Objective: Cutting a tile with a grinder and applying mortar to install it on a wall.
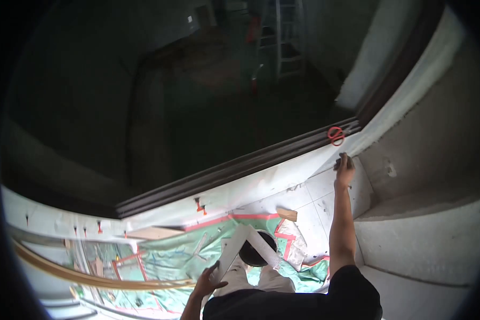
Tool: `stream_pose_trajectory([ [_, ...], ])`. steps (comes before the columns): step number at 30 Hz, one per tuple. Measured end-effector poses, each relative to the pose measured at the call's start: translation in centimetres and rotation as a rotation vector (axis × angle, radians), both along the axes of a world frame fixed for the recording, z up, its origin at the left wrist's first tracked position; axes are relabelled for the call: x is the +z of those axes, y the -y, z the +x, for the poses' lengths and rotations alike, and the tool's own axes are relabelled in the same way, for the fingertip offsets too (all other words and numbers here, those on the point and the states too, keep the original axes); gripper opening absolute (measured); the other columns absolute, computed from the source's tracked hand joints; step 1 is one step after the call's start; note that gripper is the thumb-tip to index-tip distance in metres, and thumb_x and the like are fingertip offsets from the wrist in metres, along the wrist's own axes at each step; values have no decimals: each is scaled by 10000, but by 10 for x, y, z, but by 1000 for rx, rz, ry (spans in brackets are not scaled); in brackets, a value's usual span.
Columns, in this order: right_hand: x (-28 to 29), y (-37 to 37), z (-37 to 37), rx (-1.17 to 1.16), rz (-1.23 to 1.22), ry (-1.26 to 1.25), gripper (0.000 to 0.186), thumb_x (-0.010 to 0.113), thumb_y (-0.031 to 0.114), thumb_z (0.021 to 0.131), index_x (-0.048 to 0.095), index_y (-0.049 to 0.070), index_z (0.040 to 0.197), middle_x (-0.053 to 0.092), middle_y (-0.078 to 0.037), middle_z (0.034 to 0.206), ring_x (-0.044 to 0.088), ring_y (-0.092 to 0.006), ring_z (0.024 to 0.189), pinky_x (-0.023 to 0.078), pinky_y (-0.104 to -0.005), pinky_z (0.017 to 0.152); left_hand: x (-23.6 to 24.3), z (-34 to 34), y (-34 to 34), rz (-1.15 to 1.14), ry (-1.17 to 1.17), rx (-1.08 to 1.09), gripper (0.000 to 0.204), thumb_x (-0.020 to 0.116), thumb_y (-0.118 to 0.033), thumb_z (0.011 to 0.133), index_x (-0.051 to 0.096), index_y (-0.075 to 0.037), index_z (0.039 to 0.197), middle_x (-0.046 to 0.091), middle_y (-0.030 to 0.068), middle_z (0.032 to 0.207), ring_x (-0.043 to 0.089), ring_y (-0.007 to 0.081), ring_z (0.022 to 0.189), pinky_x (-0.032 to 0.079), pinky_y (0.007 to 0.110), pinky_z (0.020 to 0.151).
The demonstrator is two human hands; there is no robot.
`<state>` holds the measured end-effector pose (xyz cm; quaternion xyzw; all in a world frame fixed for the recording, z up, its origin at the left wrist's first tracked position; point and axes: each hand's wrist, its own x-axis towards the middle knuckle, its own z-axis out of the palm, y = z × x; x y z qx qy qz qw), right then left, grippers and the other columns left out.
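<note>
My left hand (210, 281) is closed round the lower end of a long white strip (230, 257) in front of my legs. A second white strip (262, 246) meets its top at an angle; whether the two are joined I cannot tell. My right arm reaches far out to the corner of the window ledge. There my right hand (345, 168) has its fingers curled together, with something small and dark at their tips that I cannot make out. Just beyond it, red-handled scissors (336, 136) lie on the dark window frame (261, 163), apart from the fingers.
A black round bucket (260, 255) stands by my legs, partly behind the strips. Green sheeting (176, 253) with red edging covers much of the floor. Several red-and-black tile tools (199, 204) stick out along the white ledge. A bare wall (421, 138) rises at right.
</note>
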<state>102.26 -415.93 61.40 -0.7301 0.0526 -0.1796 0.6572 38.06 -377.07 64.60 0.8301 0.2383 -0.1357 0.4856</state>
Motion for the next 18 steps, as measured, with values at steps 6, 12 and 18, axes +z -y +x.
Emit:
stream_pose_trajectory([
  [6,8,-93,-350,964,552,-751,558,548,422,1200,602,-50,1493,806,-229,1210,813,-339,1070,647,-463,925,64,107,1,139,147,-149,1078,1028,-379,724,548,-252,1681,701,261,1277,707,469,1183,591,525,1025],
  [12,39,-158,-435,855,335,-746,558,666,401,1143,640,-77,1430,735,-167,1274,771,-281,1109,665,-445,910,92,134,26,368,241,-185,1057,988,-503,748,545,-277,1680,684,258,1249,687,478,1189,521,568,1087],
  [18,94,-174,-418,670,656,-691,458,664,315,1147,616,-40,1433,734,-146,1259,770,-297,1110,673,-447,850,138,142,-4,278,430,-292,988,909,-554,857,512,-194,1687,688,231,1297,692,435,1222,514,565,1087],
])
